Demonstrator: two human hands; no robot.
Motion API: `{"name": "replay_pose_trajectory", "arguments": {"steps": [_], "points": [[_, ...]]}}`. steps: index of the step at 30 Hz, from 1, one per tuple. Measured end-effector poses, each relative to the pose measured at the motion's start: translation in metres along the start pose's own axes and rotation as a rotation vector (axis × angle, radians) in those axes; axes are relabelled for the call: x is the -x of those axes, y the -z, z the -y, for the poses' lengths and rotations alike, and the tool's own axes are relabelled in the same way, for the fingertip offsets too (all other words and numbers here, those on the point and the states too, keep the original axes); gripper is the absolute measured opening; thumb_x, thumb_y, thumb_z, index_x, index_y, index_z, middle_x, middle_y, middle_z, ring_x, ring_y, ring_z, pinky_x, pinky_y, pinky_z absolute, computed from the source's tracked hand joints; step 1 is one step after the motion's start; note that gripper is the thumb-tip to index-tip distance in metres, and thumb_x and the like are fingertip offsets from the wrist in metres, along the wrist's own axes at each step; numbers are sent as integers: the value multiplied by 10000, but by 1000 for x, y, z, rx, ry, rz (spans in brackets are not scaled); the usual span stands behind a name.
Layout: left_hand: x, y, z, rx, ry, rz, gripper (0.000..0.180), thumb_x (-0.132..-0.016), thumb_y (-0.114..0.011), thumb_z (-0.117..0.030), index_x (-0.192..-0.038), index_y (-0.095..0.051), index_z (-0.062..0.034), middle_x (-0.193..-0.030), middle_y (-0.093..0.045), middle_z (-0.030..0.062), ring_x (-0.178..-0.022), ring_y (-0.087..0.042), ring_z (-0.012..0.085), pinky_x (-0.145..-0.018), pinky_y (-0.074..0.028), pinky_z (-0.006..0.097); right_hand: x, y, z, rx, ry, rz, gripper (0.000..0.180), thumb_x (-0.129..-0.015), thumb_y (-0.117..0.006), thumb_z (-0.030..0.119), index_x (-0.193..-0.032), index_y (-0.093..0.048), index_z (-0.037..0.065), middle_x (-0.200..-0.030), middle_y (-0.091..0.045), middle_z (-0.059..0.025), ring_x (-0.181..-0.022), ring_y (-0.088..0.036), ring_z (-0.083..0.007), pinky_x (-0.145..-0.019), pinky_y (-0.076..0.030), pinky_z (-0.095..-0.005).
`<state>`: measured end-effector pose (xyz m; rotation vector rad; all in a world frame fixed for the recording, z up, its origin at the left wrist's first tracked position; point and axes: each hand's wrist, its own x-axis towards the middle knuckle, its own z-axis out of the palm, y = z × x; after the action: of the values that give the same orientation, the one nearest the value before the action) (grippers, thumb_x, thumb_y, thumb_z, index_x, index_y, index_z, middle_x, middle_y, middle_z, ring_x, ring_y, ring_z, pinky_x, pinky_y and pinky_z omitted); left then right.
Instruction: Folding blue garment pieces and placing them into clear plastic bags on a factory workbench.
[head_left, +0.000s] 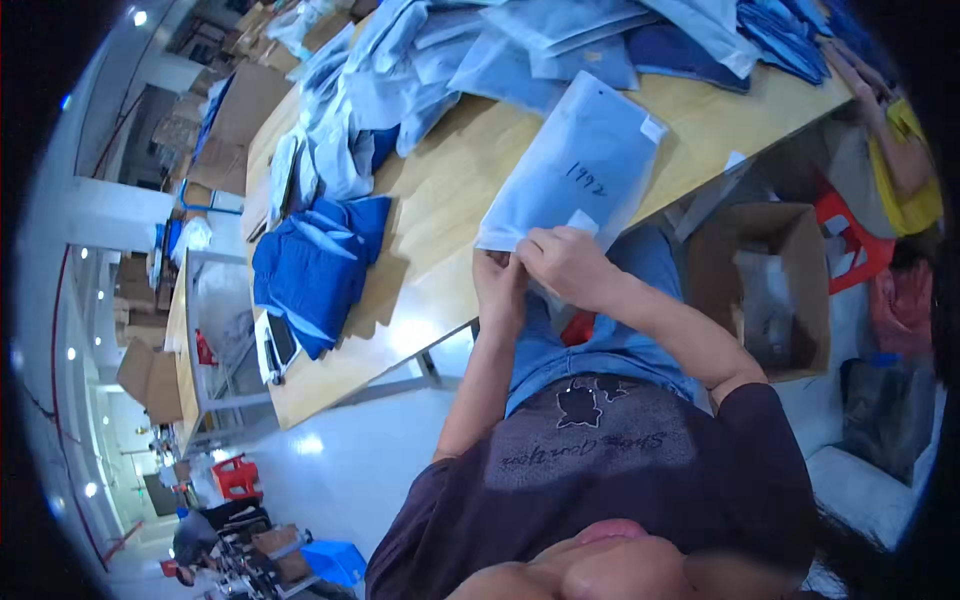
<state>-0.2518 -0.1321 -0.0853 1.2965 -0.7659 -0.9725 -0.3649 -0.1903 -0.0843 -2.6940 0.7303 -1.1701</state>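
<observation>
A frosted plastic garment bag (560, 170) with handwriting on it lies on the wooden table (430, 230), its near end at the table's front edge. Both of my hands are at that near edge. My left hand (499, 285) is closed on the bag's lower left corner, partly under it. Beside it, my right hand (568, 266) pinches the same edge, its fingertips meeting the left ones. A small white tag (583, 222) shows just above my right knuckles, and another white label sits at the bag's right side. What is inside the bag looks pale blue and flat.
Folded blue denim garments (318, 262) lie on the left of the table, near a phone-like dark object (281, 340). Bagged garments (480, 60) pile up along the far side. An open cardboard box (760, 290) and a red stool (850, 240) stand at the right, with another person's arm (893, 140) beyond.
</observation>
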Motion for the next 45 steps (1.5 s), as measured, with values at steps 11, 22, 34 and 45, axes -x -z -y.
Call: {"name": "replay_pose_trajectory", "arguments": {"steps": [11,22,34,45], "points": [[-26,21,9,-112,-130,-126,282,-830,-476,25,-1108,-451,-16,-910,-555,87,-744,-513,116,-670,-420,200,17,75,-173,-73,-916,174,291,-802,-580,347,-917,-638,85,-771,-639,-91,-692,-584,-288,-640,-448,-387],[-27,100,-13,-313,-193,-132,185,-882,-483,-22,-1041,-576,-25,-982,-597,89,-853,-535,155,-813,-426,256,208,169,-220,138,-1076,-278,196,-837,-574,189,-883,-606,1,-702,-583,-91,-611,-496,-200,-593,-410,-298],[-49,80,-12,-202,-168,-228,189,-874,-520,-45,-1048,-580,-1,-990,-607,119,-864,-554,167,-819,-435,275,319,197,-159,187,-1504,47,338,-890,-529,299,-1083,-589,28,-962,-636,-122,-850,-596,-274,-758,-466,-361],[-54,89,-46,-312,151,152,322,-828,-633,-54,-1127,-542,27,-997,-600,155,-817,-583,159,-741,-495,255,97,47,-38,-1130,-1122,143,365,-833,-633,153,-1099,-548,-83,-1021,-601,-122,-861,-545,-151,-786,-461,-273]]}}
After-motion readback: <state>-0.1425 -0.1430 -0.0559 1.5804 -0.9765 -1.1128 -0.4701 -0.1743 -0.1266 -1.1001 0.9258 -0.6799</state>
